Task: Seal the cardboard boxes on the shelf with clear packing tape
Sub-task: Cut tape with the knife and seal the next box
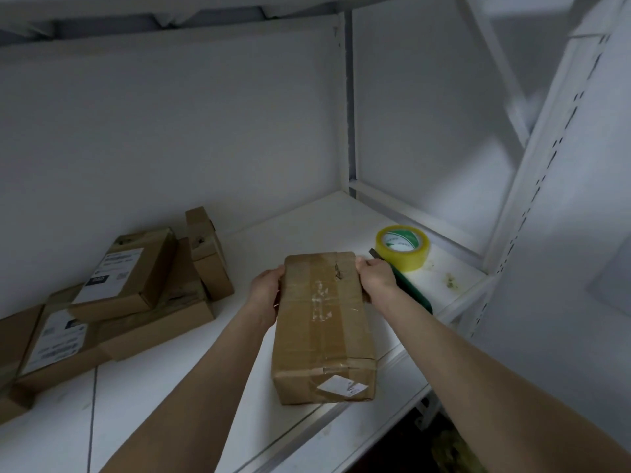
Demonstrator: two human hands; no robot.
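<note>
Grips one box (322,322) at its far end, left hand (268,288) and right hand (377,278) curled round its sides. Shows one tape roll (409,261) at two o'clock, at least five piled boxes (136,295) at nine.

Centre of shelf (307,220): long box (322,322), lying front to back. Left hand (264,291) and right hand (377,279) flank its far end. Tape roll (403,247) behind-right. Cutter (415,297) just right of box. Box stack (129,285) far left.
</note>
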